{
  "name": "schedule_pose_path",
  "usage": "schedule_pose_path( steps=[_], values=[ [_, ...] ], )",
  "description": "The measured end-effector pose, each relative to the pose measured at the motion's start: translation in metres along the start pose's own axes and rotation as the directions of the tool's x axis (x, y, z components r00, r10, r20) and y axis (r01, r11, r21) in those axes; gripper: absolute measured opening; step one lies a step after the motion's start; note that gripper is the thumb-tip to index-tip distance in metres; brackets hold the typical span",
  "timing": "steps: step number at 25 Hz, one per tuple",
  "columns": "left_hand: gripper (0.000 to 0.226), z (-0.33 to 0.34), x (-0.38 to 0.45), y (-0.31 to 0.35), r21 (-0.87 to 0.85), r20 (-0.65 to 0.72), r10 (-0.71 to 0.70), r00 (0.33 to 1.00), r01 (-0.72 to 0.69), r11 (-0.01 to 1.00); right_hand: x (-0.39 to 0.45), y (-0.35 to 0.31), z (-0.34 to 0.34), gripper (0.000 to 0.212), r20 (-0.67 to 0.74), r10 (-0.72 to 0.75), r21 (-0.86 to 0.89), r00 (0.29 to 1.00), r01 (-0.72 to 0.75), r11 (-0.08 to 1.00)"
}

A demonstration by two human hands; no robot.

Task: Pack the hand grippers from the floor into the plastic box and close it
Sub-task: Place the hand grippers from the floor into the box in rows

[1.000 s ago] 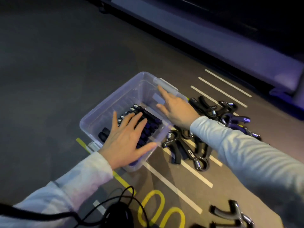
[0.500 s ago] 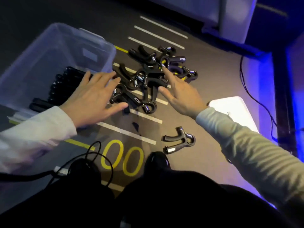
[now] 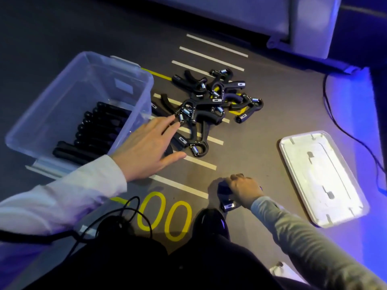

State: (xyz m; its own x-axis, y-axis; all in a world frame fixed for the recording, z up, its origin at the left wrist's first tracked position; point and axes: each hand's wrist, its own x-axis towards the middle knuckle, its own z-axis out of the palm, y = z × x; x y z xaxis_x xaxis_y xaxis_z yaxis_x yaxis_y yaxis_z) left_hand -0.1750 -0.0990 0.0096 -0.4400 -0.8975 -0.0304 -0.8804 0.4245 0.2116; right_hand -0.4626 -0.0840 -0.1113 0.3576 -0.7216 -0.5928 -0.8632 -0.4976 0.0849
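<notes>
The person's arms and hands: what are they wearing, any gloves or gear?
No gloves: the left hand and right hand are bare. Both arms wear long sleeves to the wrist, the left sleeve pale and whitish, the right sleeve greyish with fine ribbing. No rings or watch show.

Vantage: one head-worn camera, looking steeply down at the floor.
Facing: forward, away from the person's dark lap at the bottom edge.
Nearness: close (both sleeves enter from the lower corners).
Lens: wide-angle, straight floor lines bow outward.
Shared scene: single view only, nothing overlaps.
</notes>
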Motion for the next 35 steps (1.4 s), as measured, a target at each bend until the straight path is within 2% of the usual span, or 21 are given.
schedule_pose_path(
  steps=[4, 9, 11, 12, 14, 16, 19, 20, 22, 25, 28, 30, 32, 35],
  values=[
    [0.084, -0.003, -0.004, -0.015, 0.033, 0.019, -0.051, 0.998, 0.051, 0.998, 0.015, 0.000, 0.009, 0.048, 0.048, 0.003, -0.064, 0.999, 0.000, 0.998],
    [0.071, -0.002, -0.017, -0.036, 0.038, 0.000, -0.134, 0.991, 0.134, 0.990, 0.017, -0.002, 0.007, 0.047, 0.111, -0.100, -0.190, 0.989, 0.119, 0.974],
    [0.069, -0.001, -0.023, -0.043, 0.035, -0.011, -0.182, 0.983, 0.182, 0.983, 0.016, -0.005, -0.012, 0.044, 0.047, -0.102, -0.166, 0.994, 0.108, 0.980],
    [0.067, -0.001, -0.026, -0.047, 0.027, -0.019, -0.206, 0.978, 0.206, 0.978, 0.018, -0.006, -0.026, 0.041, -0.094, -0.143, -0.139, 0.985, 0.130, 0.982],
    [0.065, 0.000, -0.037, -0.056, 0.008, -0.034, -0.264, 0.964, 0.264, 0.964, 0.022, -0.012, -0.062, 0.039, -0.360, -0.239, -0.175, 0.902, 0.187, 0.967],
    [0.067, 0.002, -0.052, -0.067, 0.016, -0.041, -0.333, 0.942, 0.334, 0.942, 0.028, -0.019, -0.100, 0.040, -0.546, -0.320, -0.252, 0.774, 0.213, 0.944],
    [0.084, 0.003, -0.072, -0.081, 0.023, -0.001, -0.469, 0.883, 0.469, 0.883, 0.034, -0.034, -0.169, 0.035, -0.732, -0.305, -0.224, 0.609, 0.209, 0.952],
    [0.092, 0.005, -0.077, -0.084, 0.024, 0.026, -0.498, 0.867, 0.497, 0.867, 0.037, -0.041, -0.190, 0.029, -0.778, -0.296, -0.199, 0.555, 0.229, 0.953],
    [0.102, 0.011, -0.085, -0.088, 0.031, 0.065, -0.511, 0.857, 0.511, 0.859, 0.047, -0.056, -0.227, 0.032, -0.829, -0.322, -0.180, 0.457, 0.327, 0.928],
    [0.101, 0.016, -0.093, -0.092, 0.064, 0.086, -0.516, 0.852, 0.512, 0.856, 0.071, -0.078, -0.268, 0.036, -0.819, -0.421, -0.204, 0.391, 0.487, 0.849],
    [0.090, 0.017, -0.101, -0.099, 0.127, 0.064, -0.525, 0.849, 0.515, 0.848, 0.099, -0.097, -0.296, 0.026, -0.729, -0.565, -0.360, 0.387, 0.485, 0.797],
    [0.087, 0.021, -0.108, -0.105, 0.120, 0.055, -0.543, 0.838, 0.534, 0.837, 0.120, -0.108, -0.310, 0.029, -0.623, -0.679, -0.488, 0.388, 0.485, 0.726],
    [0.087, 0.029, -0.115, -0.108, 0.104, 0.046, -0.556, 0.830, 0.549, 0.829, 0.143, -0.117, -0.315, 0.025, -0.487, -0.776, -0.593, 0.400, 0.501, 0.630],
    [0.085, 0.042, -0.123, -0.112, 0.083, 0.015, -0.574, 0.819, 0.571, 0.817, 0.176, -0.128, -0.315, 0.032, -0.299, -0.859, -0.677, 0.417, 0.541, 0.498]
  ],
)
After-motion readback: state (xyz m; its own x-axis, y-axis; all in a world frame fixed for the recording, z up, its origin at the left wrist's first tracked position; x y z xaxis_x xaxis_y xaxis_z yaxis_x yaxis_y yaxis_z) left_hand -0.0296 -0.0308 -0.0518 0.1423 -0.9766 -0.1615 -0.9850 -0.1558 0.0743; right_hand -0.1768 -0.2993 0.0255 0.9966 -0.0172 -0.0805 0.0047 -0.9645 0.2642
